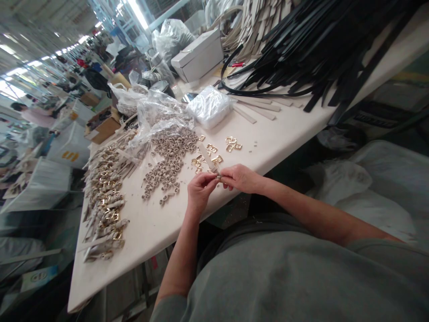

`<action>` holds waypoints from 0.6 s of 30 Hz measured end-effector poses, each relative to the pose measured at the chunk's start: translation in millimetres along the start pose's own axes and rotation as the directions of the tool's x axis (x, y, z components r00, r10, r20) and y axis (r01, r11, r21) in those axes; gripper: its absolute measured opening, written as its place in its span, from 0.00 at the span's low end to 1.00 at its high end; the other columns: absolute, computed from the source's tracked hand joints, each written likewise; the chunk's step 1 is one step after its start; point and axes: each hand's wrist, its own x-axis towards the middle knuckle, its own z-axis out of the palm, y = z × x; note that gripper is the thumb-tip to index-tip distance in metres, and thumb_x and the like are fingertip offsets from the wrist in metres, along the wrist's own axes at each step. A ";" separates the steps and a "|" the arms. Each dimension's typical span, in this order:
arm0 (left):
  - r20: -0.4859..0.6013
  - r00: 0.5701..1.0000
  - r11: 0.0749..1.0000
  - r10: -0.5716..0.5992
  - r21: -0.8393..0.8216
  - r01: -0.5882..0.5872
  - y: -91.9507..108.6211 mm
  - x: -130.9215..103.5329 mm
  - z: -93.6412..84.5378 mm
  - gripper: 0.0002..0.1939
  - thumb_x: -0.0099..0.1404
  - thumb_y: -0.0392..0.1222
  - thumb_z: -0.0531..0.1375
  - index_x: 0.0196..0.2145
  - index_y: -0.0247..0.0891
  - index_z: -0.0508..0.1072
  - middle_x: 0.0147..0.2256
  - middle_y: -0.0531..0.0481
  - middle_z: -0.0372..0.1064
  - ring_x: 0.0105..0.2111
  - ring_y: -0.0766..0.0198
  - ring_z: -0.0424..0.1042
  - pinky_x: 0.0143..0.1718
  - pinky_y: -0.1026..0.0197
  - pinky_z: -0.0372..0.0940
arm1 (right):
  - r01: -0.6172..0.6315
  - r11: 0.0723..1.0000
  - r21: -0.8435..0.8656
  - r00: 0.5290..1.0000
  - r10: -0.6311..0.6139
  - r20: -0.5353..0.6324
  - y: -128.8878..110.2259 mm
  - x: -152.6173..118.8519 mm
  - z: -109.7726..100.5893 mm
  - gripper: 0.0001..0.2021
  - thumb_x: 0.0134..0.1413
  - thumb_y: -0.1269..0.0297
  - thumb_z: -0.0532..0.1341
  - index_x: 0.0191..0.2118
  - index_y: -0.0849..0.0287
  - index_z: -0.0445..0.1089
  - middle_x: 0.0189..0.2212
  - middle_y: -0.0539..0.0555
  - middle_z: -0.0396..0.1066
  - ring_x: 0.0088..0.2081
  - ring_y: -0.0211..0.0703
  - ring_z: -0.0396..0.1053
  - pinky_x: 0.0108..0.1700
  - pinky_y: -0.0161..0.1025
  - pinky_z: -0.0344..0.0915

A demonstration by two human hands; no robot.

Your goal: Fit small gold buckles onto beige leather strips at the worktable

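My left hand (200,190) and my right hand (241,179) meet near the table's front edge, fingertips pinched together. Between them is a beige strap (207,157), its flat length pointing away from me over the table. Both hands are closed on its near end; the small part right at the fingertips is too blurred to make out. Just beyond the hands lie several gold buckles (231,144). To their left spreads a pile of small beige strap loops (167,165).
Beige straps with gold buckles (107,201) are heaped along the table's left side. Behind the loops lie clear plastic bags (161,109) and a wrapped white packet (210,106). Black straps (301,49) cover the back right, beside a white box (198,54). A person (36,114) is far left.
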 end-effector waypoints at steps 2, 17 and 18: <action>-0.008 1.000 0.999 0.029 0.024 -0.029 -0.9 0.0 0.4 0.08 0.55 0.42 0.71 0.34 0.40 0.82 0.34 0.47 0.76 0.35 0.63 0.74 0.37 0.62 0.69 | -0.020 0.999 0.038 1.000 0.020 0.018 -0.8 0.1 0.0 0.10 0.62 0.69 0.55 0.28 0.59 0.65 0.25 0.49 0.73 0.25 0.35 0.73 0.29 0.30 0.64; 0.091 0.980 0.945 0.178 0.263 -0.196 3.4 0.0 10.1 0.05 0.60 0.38 0.67 0.36 0.44 0.81 0.34 0.49 0.75 0.30 0.65 0.74 0.34 0.63 0.69 | 0.105 0.993 -0.056 0.994 -0.105 -0.011 -0.5 -4.0 -1.7 0.10 0.54 0.80 0.55 0.36 0.60 0.68 0.27 0.49 0.74 0.29 0.38 0.72 0.35 0.33 0.64; 0.083 0.983 0.950 0.164 0.254 -0.180 2.2 -0.2 10.7 0.05 0.60 0.39 0.67 0.36 0.43 0.81 0.34 0.49 0.75 0.30 0.65 0.74 0.34 0.63 0.70 | 0.112 0.993 -0.041 0.994 -0.113 -0.014 -0.1 -4.5 -1.7 0.11 0.54 0.81 0.54 0.37 0.60 0.68 0.27 0.50 0.74 0.30 0.38 0.72 0.36 0.33 0.65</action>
